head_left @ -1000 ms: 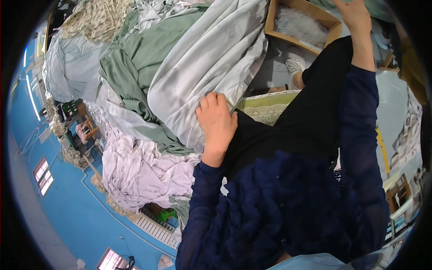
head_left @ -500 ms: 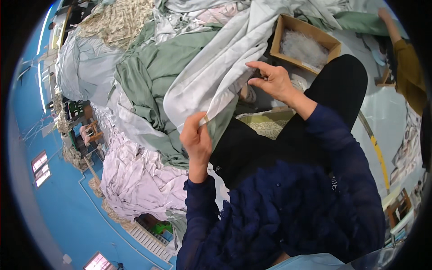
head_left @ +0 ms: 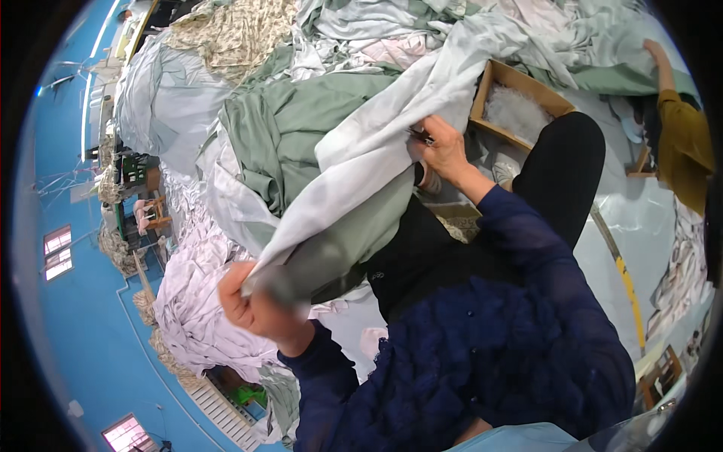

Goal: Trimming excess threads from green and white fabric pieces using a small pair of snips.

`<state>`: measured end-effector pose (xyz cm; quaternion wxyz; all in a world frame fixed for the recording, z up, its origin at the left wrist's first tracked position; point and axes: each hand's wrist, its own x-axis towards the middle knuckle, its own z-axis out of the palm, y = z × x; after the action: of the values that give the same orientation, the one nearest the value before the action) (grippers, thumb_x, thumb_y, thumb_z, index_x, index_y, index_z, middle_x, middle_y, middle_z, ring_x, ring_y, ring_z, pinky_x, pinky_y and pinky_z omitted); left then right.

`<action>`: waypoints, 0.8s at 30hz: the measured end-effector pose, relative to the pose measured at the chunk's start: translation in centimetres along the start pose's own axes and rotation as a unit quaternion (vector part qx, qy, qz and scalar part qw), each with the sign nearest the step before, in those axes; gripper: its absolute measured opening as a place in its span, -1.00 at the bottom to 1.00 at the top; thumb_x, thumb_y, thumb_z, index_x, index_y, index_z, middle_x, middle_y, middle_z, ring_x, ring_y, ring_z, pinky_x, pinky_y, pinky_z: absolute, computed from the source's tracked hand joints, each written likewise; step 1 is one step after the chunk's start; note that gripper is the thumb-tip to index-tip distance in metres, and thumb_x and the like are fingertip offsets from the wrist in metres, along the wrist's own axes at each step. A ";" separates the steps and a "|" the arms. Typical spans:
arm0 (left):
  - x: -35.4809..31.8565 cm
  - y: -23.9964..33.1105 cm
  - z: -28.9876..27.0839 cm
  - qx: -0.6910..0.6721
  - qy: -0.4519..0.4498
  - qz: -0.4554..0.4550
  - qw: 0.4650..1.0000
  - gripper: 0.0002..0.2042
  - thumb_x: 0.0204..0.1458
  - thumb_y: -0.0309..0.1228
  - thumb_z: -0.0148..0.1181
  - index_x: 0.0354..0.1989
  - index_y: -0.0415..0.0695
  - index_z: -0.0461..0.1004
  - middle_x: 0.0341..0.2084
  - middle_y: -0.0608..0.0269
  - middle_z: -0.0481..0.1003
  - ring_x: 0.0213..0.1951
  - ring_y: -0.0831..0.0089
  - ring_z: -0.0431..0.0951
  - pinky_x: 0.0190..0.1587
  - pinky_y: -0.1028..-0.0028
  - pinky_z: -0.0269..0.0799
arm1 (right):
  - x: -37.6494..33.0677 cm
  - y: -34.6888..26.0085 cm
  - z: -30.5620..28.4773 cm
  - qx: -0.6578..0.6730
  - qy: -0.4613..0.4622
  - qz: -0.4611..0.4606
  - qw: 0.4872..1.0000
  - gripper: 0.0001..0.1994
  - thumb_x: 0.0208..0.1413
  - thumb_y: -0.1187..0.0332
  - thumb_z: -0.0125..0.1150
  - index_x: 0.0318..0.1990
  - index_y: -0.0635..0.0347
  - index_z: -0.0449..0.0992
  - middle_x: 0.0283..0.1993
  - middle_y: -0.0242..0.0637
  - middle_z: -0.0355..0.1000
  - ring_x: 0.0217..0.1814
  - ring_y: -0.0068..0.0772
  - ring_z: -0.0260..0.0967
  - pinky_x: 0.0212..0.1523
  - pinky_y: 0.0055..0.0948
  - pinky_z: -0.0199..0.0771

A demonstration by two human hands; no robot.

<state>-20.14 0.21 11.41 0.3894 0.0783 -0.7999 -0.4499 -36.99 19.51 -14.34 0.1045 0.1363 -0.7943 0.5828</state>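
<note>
The left hand (head_left: 260,305) is closed on 1 corner of the pale sheet (head_left: 376,151); the right hand (head_left: 440,151) pinches its edge farther along. The sheet stretches between the 2 hands; keeping it taut should stop sagging.

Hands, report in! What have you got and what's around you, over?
Left hand gripping one end of the white sheet. Right hand pinching it farther along. Green cloth bunched underneath, cardboard box beside the right hand.

L hand (head_left: 260,305) blurred, fingertips under cloth (head_left: 361,173)
</note>
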 end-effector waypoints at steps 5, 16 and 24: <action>2.2 1.6 -5.5 -0.014 0.095 0.047 0.994 -0.86 0.23 -0.40 0.12 -0.21 -0.22 0.44 -0.27 0.25 0.43 -0.18 0.47 0.46 -0.04 0.44 0.41 | 0.6 -0.1 -0.9 -0.003 -0.024 -0.031 0.999 -0.80 -0.08 0.54 0.32 -0.25 0.22 0.52 -0.24 -0.17 0.48 -0.21 -0.07 0.50 -0.20 -0.39 0.50; 6.6 7.2 -10.9 -0.063 0.307 0.025 0.949 -0.72 0.28 -0.44 -0.15 0.05 -0.30 0.38 -0.09 0.09 0.40 -0.06 0.33 0.48 0.03 0.34 0.46 | -3.7 -1.8 1.4 -0.052 -0.115 -0.141 0.982 -0.64 -0.16 0.51 0.35 -0.11 0.16 0.54 -0.18 -0.14 0.48 -0.09 0.01 0.46 -0.14 -0.21 0.49; 8.3 5.3 -21.4 0.538 0.151 0.228 0.797 -0.53 0.14 -0.17 0.17 0.03 -0.37 0.42 -0.06 0.01 0.44 -0.08 0.25 0.53 0.02 0.41 0.44 | 2.5 -7.9 -10.1 0.092 -0.168 -0.113 0.975 -0.89 0.08 0.54 0.19 -0.23 0.27 0.55 -0.43 -0.41 0.46 -0.37 -0.65 0.37 -0.34 -0.58 0.35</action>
<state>-9.82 -14.78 26.40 0.4921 0.1571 -0.8388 0.1722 -36.62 26.64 -3.44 0.0220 0.3300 -0.7227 0.6069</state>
